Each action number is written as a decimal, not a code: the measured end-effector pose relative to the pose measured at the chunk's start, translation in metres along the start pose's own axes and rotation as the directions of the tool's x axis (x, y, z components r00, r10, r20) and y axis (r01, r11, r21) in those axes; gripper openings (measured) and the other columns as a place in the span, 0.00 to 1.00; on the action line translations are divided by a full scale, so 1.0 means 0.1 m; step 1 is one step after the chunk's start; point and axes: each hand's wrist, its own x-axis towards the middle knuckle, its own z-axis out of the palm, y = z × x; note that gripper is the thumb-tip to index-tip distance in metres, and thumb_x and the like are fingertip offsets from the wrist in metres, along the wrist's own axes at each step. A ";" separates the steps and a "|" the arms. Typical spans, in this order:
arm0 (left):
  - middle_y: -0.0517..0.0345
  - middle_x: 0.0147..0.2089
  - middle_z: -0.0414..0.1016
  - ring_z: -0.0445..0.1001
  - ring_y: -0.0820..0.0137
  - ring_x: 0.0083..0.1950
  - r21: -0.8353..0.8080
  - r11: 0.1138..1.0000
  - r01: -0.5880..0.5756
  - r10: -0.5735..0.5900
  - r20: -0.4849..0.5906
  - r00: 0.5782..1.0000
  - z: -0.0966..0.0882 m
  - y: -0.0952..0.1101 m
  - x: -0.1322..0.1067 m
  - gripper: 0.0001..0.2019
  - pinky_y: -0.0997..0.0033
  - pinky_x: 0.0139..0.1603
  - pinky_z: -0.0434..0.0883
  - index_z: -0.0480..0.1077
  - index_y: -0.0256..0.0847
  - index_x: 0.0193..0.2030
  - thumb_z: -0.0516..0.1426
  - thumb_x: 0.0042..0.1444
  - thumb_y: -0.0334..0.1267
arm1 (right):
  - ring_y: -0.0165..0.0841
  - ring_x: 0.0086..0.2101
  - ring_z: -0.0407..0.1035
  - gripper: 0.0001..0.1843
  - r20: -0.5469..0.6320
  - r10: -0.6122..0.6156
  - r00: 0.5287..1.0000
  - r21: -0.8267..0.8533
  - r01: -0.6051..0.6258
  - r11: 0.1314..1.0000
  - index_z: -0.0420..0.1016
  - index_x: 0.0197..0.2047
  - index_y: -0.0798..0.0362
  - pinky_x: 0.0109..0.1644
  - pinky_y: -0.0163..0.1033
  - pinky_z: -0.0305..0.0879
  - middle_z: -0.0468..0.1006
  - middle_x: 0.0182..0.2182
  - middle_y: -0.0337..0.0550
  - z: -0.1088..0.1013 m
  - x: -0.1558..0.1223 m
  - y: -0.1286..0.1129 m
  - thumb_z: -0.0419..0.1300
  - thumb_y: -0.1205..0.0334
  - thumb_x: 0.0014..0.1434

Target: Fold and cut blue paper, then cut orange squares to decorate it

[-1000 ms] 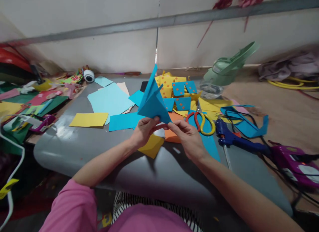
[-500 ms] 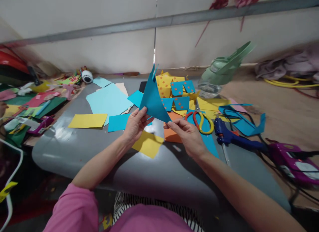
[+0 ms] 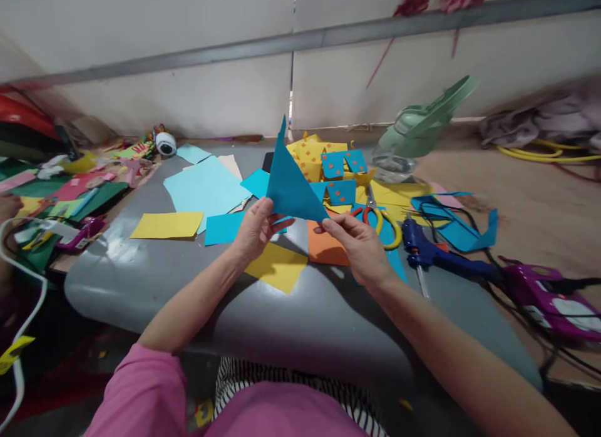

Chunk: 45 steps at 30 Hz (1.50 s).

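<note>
Paper: the blue paper triangle (image 3: 290, 183) is up in the air in front of me, above the tabletop (image 3: 305, 327), its tip pointing up and away.
Change: a second ago its layers stood apart like an open pocket; now they lie together as one flat triangle.
Left hand: my left hand (image 3: 256, 229) has shifted from the bottom corner to the lower left edge, and is pinched on it with the thumb in front.
Right hand: my right hand (image 3: 359, 244) stays at the lower right corner, fingertips closed on the point.
Hands: apart from each other, one at each end of the bottom edge, both clamped on the paper.
Reading: I judge the fold is closed and lined up, but it is not yet pressed against anything hard.
Below: an orange sheet (image 3: 328, 250) and a yellow sheet (image 3: 277, 269) lie flat under my hands.
Nearby: scissors (image 3: 384, 223) and a blue glue gun (image 3: 429, 252) lie just right of my right hand, untouched.
</note>
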 end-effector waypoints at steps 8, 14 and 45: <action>0.52 0.35 0.85 0.83 0.61 0.43 0.254 0.967 0.031 -0.081 0.189 0.979 0.10 -0.18 -0.17 0.16 0.60 0.50 0.76 0.82 0.40 0.32 0.70 0.46 0.52 | 0.36 0.38 0.75 0.19 0.079 0.014 0.997 0.024 -0.015 1.000 0.79 0.29 0.48 0.51 0.44 0.69 0.83 0.32 0.40 0.04 -0.09 -0.01 0.70 0.41 0.51; 0.61 0.27 0.80 0.81 0.70 0.32 0.048 0.999 0.006 -0.004 -0.054 0.999 0.12 -0.09 -0.10 0.22 0.66 0.45 0.76 0.70 0.40 0.22 0.74 0.35 0.51 | 0.36 0.38 0.75 0.16 0.051 -0.002 0.999 0.005 0.002 1.000 0.79 0.28 0.48 0.51 0.44 0.68 0.82 0.30 0.39 0.03 -0.07 0.02 0.70 0.44 0.52; 0.57 0.36 0.83 0.81 0.66 0.38 0.280 0.942 0.184 -0.232 0.151 0.961 -0.16 0.16 0.06 0.24 0.68 0.43 0.77 0.78 0.40 0.45 0.72 0.43 0.49 | 0.33 0.32 0.68 0.18 0.161 0.038 0.986 -0.169 -0.010 0.986 0.77 0.31 0.50 0.41 0.41 0.66 0.76 0.29 0.38 -0.14 0.06 0.00 0.68 0.43 0.53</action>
